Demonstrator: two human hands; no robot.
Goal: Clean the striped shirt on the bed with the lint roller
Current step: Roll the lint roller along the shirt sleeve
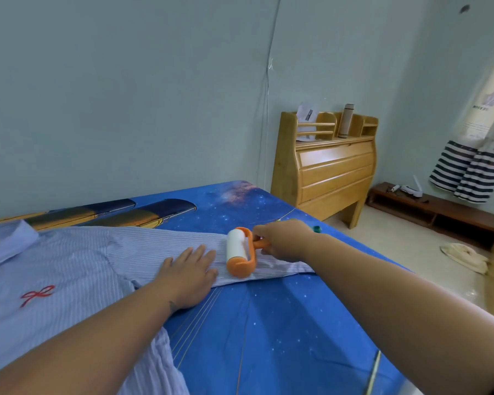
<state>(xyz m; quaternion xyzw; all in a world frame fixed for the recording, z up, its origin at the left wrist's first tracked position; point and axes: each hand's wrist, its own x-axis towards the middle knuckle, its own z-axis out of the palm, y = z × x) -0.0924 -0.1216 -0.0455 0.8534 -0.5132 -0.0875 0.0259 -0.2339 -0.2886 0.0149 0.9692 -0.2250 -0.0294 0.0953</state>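
Observation:
A light blue striped shirt (77,260) with a red bow on its chest lies spread on the bed (283,323), one sleeve stretched out to the right. My left hand (187,273) lies flat on that sleeve, fingers straight, pressing it down. Just right of it stands the lint roller (238,252), orange frame with a white roll, resting on the sleeve near the cuff. My right hand (283,239) grips the roller's orange handle.
The bed has a blue starry sheet and runs along the wall. A wooden headboard (328,166) stands at the far right end, with a bottle on top. A low wooden bench (434,212) and a cloth lie on the floor beyond. A small teal object (316,229) sits behind my right wrist.

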